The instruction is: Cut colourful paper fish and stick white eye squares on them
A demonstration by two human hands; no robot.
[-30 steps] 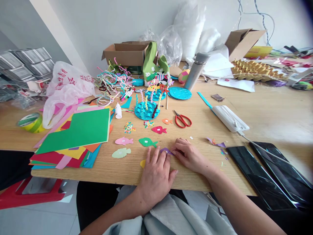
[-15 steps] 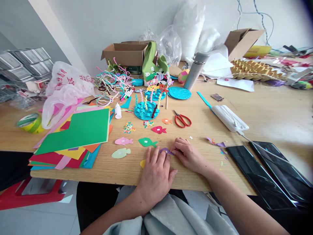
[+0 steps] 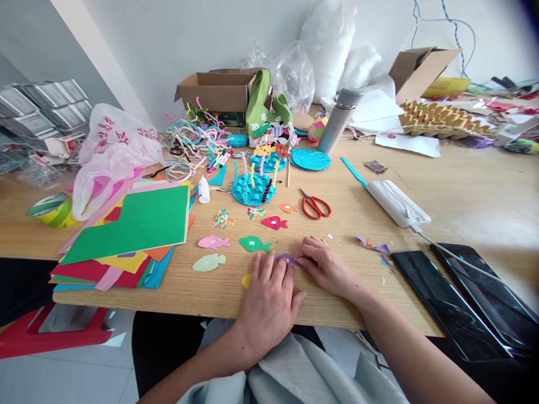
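My left hand (image 3: 270, 303) lies palm down near the table's front edge, fingers spread, its fingertips on a purple paper fish (image 3: 287, 258). It partly covers a yellow paper piece (image 3: 246, 281). My right hand (image 3: 322, 264) rests on the table with curled fingers, thumb and index at the purple fish's right end. Around them lie a green fish (image 3: 252, 244), a pink fish (image 3: 213, 242), a pale green fish (image 3: 209, 262), a red fish (image 3: 274, 223) and a small orange fish (image 3: 288, 208). Several bear small white squares.
Red scissors (image 3: 315, 204) lie behind my right hand. A blue disc with upright twisted stems (image 3: 253, 189) stands further back, beside a white glue bottle (image 3: 204, 189). Coloured paper (image 3: 138, 219) is stacked left; two phones (image 3: 446, 303) and a power strip (image 3: 396, 202) are right.
Both hands keep their places on the purple fish. The whole view has shifted very slightly.
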